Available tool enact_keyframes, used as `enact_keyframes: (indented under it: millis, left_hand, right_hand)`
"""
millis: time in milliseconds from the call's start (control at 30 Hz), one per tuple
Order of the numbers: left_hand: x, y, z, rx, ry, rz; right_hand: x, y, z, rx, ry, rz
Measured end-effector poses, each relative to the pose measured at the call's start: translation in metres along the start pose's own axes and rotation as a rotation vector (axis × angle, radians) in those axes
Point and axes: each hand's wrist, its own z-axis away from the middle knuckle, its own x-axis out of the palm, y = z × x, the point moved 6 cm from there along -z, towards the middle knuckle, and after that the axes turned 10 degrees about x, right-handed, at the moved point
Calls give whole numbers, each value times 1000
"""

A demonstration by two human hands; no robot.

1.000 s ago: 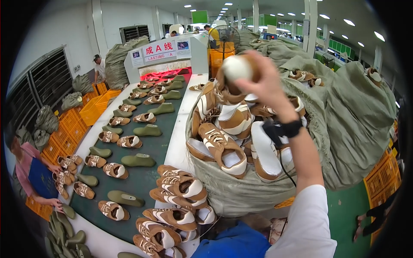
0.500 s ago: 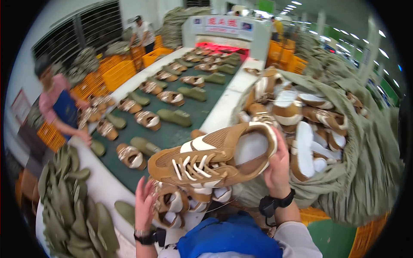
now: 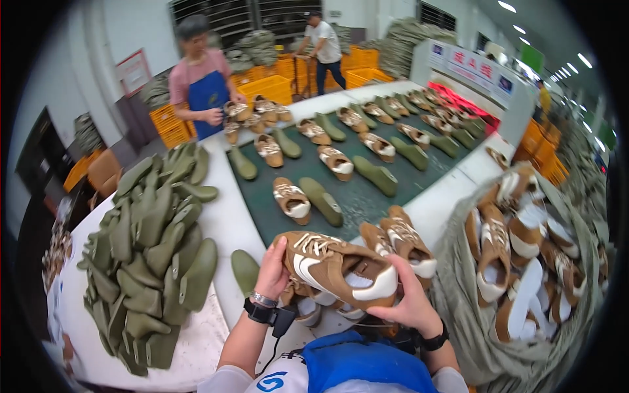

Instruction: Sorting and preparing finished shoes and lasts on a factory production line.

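Observation:
A brown sneaker [image 3: 334,270] with white trim and laces is held between my two hands, its toe to the left and its heel to the right. My left hand [image 3: 272,270] grips the toe end, while my right hand [image 3: 411,298] is wrapped round the heel. Underneath and beyond it, more brown sneakers [image 3: 407,243] stand on the white table, partly covered by the one I hold. A single green shoe last [image 3: 244,270] lies just left of my left hand.
Green shoe lasts [image 3: 147,262] are heaped on the left of the table. Sneakers and lasts line a dark green conveyor belt [image 3: 259,209] ahead. At right, a grey-green cloth sack [image 3: 462,334] holds more sneakers. A person [image 3: 209,82] in a blue apron works across the belt.
My view has swung left. The sneaker has been lowered and turned, and my left hand, which was apart from it and open, now grips its toe. My right hand stays at the heel.

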Motion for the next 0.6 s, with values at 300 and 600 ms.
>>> enact_keyframes:
  millis: [300, 600]
  left_hand:
    - [-13, -6, 65, -340, 24, 148]
    - [-194, 38, -72, -299, 230, -103]
  right_hand:
    - [128, -7, -51, -351, -97, 348]
    - [140, 23, -57, -155, -411, 288]
